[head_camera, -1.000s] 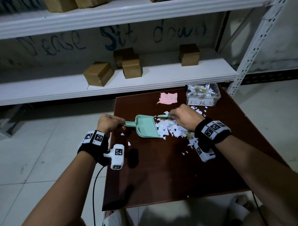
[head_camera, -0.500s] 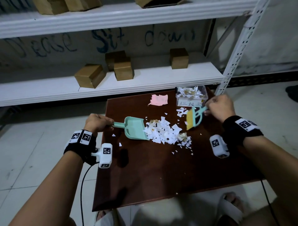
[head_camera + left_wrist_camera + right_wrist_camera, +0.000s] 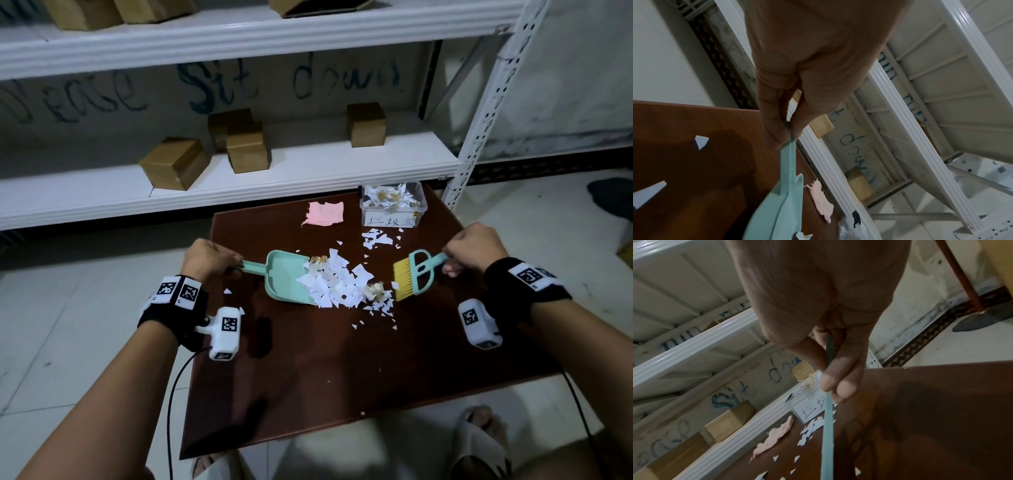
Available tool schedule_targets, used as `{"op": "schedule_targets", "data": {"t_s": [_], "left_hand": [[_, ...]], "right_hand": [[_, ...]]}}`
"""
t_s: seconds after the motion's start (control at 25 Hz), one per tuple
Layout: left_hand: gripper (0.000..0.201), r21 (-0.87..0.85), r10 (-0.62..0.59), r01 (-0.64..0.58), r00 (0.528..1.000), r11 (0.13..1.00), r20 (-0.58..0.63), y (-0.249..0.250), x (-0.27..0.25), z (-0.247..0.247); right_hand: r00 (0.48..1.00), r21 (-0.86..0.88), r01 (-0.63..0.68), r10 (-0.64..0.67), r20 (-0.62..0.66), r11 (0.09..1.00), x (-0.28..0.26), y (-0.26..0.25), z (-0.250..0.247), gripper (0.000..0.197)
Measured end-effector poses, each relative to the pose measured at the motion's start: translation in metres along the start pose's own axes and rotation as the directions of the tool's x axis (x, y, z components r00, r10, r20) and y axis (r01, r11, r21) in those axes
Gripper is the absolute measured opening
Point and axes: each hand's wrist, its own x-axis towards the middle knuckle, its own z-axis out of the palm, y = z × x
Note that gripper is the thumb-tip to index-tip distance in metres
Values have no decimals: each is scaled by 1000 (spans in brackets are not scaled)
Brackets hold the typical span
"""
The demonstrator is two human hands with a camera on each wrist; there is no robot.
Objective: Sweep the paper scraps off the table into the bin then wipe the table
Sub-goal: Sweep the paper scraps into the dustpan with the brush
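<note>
White paper scraps (image 3: 337,282) lie heaped in the middle of the dark brown table (image 3: 342,370), partly on the lip of a mint-green dustpan (image 3: 284,279). My left hand (image 3: 209,258) grips the dustpan's handle (image 3: 789,155) at the table's left edge. My right hand (image 3: 474,246) grips the handle (image 3: 828,415) of a mint brush (image 3: 416,275) with yellow bristles, which stands just right of the heap. More scraps (image 3: 376,238) lie in front of the clear plastic bin (image 3: 394,207), which holds scraps, at the back right. A pink cloth (image 3: 325,213) lies at the back.
A white metal shelf (image 3: 239,178) with several cardboard boxes (image 3: 174,168) stands right behind the table. Its upright post (image 3: 479,130) rises by the table's back right corner. Tiled floor surrounds the table; my sandalled feet (image 3: 479,442) are at its near edge.
My right hand has swung the brush from the dustpan's mouth out to the right of the heap, then slightly back toward it. The dustpan has stayed put.
</note>
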Motion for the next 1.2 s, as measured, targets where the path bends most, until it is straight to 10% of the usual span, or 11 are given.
{"op": "schedule_targets", "data": {"t_s": [0.6,1.2], "left_hand": [[13,21,-4,3,998,1000,59,3,-5,23],[16,-361,-231,300,947,883,222,-34,13,16]], "right_hand": [[979,130,139,-157,134,982,-24,-57,92,20],[966,486,-175,53,254,856,-10,-51,95,20]]}}
